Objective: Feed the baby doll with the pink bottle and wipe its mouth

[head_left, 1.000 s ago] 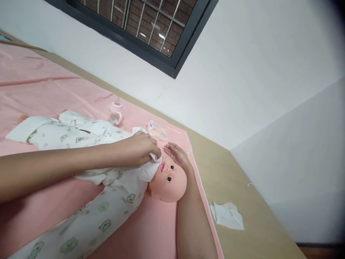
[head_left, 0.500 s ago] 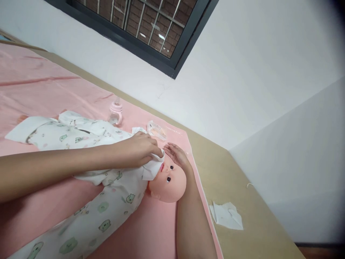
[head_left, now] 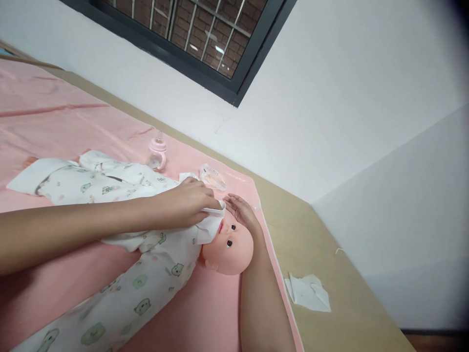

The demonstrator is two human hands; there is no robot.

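A bald baby doll (head_left: 234, 249) in a white suit with green animal prints lies on its back, head to the right. My left hand (head_left: 196, 201) reaches in from the left over its chest, fingers closed on a white cloth (head_left: 210, 229) at the doll's chin and neck. Part of the cloth is hidden under my fingers. My right hand (head_left: 240, 209) curves round the far side of the doll's head, its fingers stretched out and the palm side facing the head. That forearm runs along the crown.
A pink baby bottle (head_left: 157, 154) with a handle stands beyond the doll. A clear plastic packet (head_left: 213, 177) lies near its far shoulder. A folded white cloth (head_left: 309, 293) lies on the tan surface (head_left: 311, 244), right of the pink sheet (head_left: 220, 303). Behind are a wall and a barred window.
My left hand and the white cloth have shifted very slightly right, toward the doll's mouth. My right hand and the doll look the same.
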